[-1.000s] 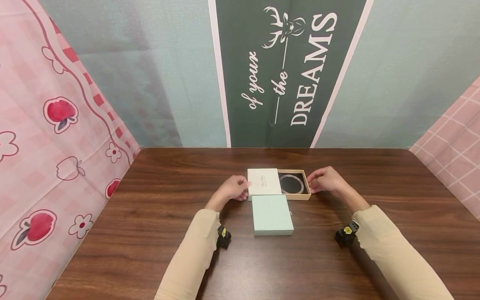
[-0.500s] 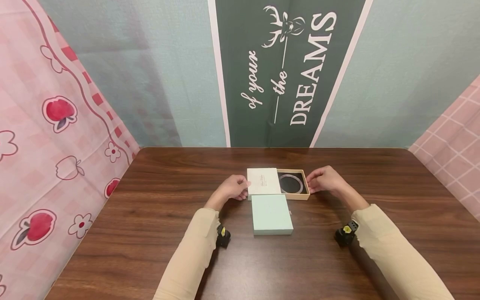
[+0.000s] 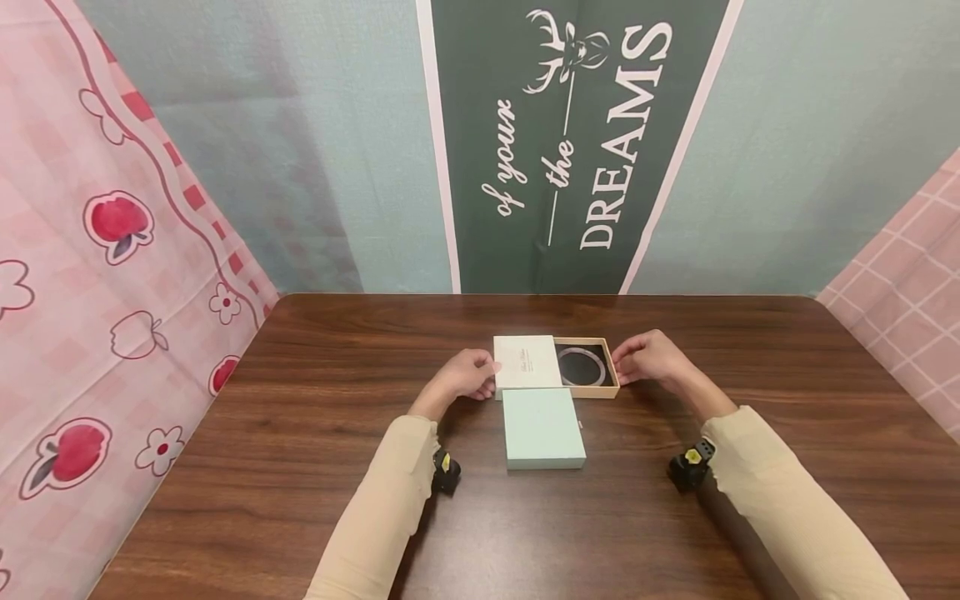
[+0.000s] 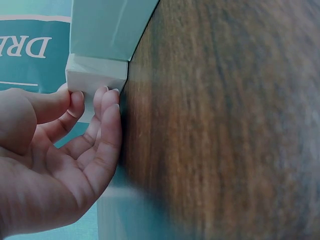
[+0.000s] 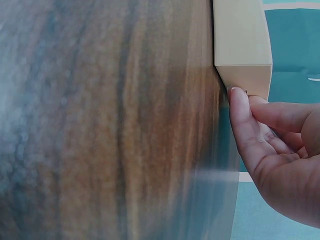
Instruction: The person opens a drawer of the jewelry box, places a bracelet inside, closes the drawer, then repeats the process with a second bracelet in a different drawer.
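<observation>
A white box sleeve [image 3: 527, 363] with small lettering lies on the table, its shallow cream drawer [image 3: 613, 391] pulled partly out to the right. On the drawer's dark lining sits a pale ring-shaped bangle [image 3: 600, 364]. My left hand [image 3: 468, 374] grips the sleeve's left end, thumb over the top edge and fingers against the end face. At the opposite end, my right hand [image 3: 649, 363] has thumb and forefinger together at the drawer's end wall [image 5: 245, 80], where they pinch what seems a small pull tab, mostly hidden. A closed mint-green box [image 3: 543, 427] lies just in front of the sleeve.
The mint box has a small tab [image 3: 581, 425] on its right side. Both boxes stand on a dark brown wooden table [image 3: 345, 358]. A teal printed cloth [image 3: 360, 167] hangs behind, with pink cloths [image 3: 150, 275] at the sides.
</observation>
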`<state>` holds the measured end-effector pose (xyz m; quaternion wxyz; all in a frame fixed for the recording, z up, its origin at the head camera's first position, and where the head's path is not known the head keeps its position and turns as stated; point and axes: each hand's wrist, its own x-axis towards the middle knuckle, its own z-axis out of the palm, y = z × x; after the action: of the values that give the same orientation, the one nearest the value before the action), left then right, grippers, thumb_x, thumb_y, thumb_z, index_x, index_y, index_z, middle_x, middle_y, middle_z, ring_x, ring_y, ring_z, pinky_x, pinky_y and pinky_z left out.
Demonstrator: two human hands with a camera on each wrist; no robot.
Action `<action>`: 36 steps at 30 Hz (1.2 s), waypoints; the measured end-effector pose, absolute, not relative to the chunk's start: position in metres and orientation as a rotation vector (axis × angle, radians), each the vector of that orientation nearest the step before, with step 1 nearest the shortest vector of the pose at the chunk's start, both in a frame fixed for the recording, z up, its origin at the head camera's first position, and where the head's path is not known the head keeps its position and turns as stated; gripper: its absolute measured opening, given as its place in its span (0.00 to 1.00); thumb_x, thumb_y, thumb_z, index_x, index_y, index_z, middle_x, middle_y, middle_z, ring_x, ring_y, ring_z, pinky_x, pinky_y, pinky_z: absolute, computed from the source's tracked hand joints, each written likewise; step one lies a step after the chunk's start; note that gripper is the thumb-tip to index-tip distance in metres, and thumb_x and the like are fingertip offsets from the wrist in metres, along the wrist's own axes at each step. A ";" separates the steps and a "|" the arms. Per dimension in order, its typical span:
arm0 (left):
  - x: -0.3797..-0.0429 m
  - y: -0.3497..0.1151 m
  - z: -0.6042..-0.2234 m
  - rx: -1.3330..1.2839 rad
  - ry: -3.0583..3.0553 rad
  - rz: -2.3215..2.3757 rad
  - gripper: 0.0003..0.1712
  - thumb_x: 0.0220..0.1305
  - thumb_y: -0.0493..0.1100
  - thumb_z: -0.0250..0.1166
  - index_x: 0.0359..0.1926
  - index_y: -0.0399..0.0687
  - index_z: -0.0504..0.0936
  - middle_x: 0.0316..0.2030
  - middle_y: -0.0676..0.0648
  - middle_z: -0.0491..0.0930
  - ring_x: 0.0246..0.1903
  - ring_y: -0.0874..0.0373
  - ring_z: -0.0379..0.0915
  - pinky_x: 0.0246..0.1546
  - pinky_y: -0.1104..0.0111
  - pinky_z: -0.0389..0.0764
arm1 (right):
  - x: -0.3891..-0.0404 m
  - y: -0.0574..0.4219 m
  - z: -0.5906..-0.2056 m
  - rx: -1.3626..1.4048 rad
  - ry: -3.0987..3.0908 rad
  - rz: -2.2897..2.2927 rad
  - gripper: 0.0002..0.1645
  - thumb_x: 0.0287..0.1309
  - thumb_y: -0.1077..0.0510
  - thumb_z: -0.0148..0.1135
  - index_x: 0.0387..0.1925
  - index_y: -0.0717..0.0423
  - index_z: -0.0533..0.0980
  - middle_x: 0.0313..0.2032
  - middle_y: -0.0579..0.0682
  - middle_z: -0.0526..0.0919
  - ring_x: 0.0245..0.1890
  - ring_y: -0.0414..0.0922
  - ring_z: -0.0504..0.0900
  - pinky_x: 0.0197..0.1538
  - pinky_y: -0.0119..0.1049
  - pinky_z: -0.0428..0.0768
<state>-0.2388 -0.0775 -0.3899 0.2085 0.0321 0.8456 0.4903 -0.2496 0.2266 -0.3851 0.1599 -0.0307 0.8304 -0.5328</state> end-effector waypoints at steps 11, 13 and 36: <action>-0.238 -0.077 -0.390 0.089 2.352 1.357 0.13 0.67 0.42 0.53 0.28 0.39 0.71 0.22 0.45 0.74 0.20 0.58 0.71 0.25 0.70 0.77 | -0.250 0.227 -0.384 -0.079 2.409 -1.498 0.10 0.52 0.76 0.53 0.38 0.80 0.72 0.24 0.56 0.78 0.22 0.47 0.80 0.31 0.40 0.81; -0.238 -0.076 -0.390 0.084 2.351 1.359 0.13 0.67 0.42 0.53 0.28 0.39 0.71 0.22 0.44 0.74 0.21 0.57 0.71 0.25 0.70 0.77 | -0.251 0.227 -0.385 -0.075 2.421 -1.487 0.10 0.52 0.76 0.54 0.38 0.80 0.73 0.24 0.56 0.78 0.22 0.47 0.80 0.32 0.40 0.81; -0.236 -0.077 -0.390 0.085 2.372 1.338 0.13 0.67 0.43 0.53 0.28 0.40 0.71 0.22 0.45 0.74 0.21 0.57 0.71 0.26 0.70 0.78 | -0.249 0.215 -0.382 -0.112 2.405 -1.479 0.10 0.54 0.75 0.51 0.38 0.79 0.72 0.25 0.58 0.77 0.23 0.46 0.80 0.35 0.44 0.80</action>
<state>-0.2362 -0.0771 -0.3903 0.2071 0.0307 0.8516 0.4805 -0.2486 0.2153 -0.3818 0.1575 -0.0391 0.8405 -0.5170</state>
